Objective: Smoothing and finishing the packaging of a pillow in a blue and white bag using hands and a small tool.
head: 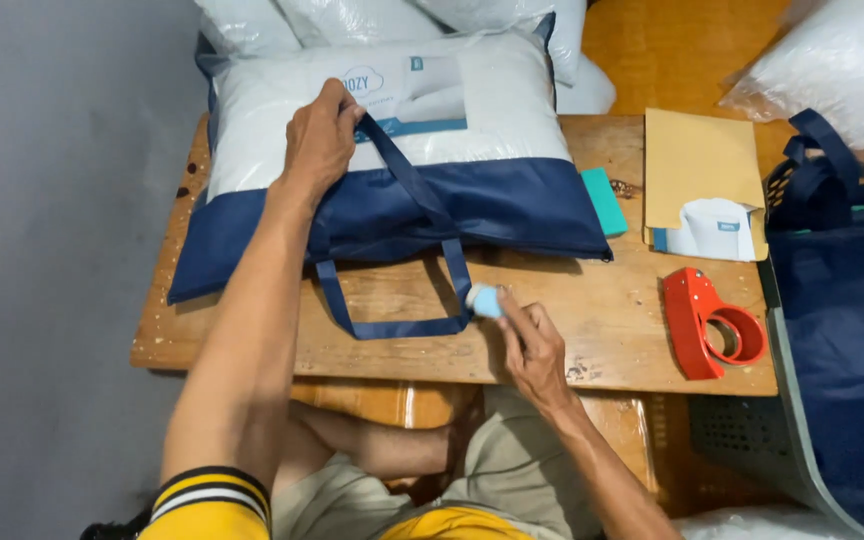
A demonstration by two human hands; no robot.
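Navy strap handle [392, 325] loops at six o'clock of the pillow bag [392, 150]; left hand [320, 140] presses it flat, right hand [532, 350] pinches a blue tag [485, 300]—keep the strap taut.

Wooden table [602, 330], carrying:
- Pillow bag [402, 170], white top, navy base, navy strap handles; left hand [320, 135] pressed on its upper face.
- Small light-blue tag [485, 300], pinched in right hand [532, 350], touching lower handle [392, 325].
- Red tape dispenser [707, 322], right side.
- Tan envelope [702, 165] with white card [714, 230].
- Teal pad [604, 200], just beside bag.
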